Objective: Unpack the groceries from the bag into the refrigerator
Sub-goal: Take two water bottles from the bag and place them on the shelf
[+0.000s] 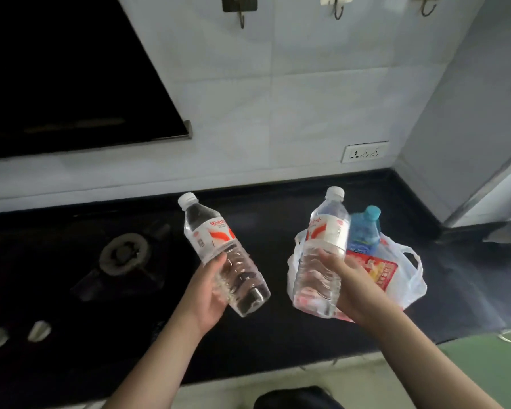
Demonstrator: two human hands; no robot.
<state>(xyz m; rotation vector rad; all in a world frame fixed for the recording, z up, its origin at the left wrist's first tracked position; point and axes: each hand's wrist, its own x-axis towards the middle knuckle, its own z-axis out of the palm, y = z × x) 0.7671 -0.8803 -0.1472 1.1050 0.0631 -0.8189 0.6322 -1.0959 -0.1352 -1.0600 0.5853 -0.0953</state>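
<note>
Each hand holds a water bottle above the dark counter point(278, 335): left hand point(208, 293) grip around the left bottle point(219, 252), right hand point(341, 280) grip around the right bottle point(322, 261). Behind, the bag point(407, 278) half hides a blue bottle point(363, 231) and a red pack point(381, 271), its print unreadable.

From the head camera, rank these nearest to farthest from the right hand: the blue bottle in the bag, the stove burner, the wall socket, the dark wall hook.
1. Blue plastic bottle: in the white plastic bag, just beyond the right hand.
2. Wall socket: on the tiled wall, beyond the bag.
3. Round stove burner: far left on the black cooktop.
4. Dark wall hook: top of the wall.
</note>
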